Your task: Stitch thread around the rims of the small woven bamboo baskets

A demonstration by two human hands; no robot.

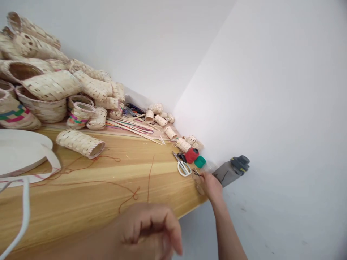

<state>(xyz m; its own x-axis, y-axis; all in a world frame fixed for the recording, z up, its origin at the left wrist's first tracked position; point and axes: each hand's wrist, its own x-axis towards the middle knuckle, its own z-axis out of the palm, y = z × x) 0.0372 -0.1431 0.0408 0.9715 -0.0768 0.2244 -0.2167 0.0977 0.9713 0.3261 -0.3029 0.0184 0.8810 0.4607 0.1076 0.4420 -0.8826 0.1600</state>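
My left hand is in the near foreground with its fingers curled; what they hold, if anything, is hidden. A red thread lies on the wooden table and runs back behind this hand. Over at the table's right end, my right hand has its fingers drawn together at a small dark thin thing, too small to name. Just left of that hand lie white-handled scissors. A red thread spool and a green round thing sit behind it. Under the hand is a clear round item.
A grey bottle stands beside my right hand, by the wall. Woven baskets are piled at the back left. One woven tube lies in front, near a white round board. Thin strips lie along the back.
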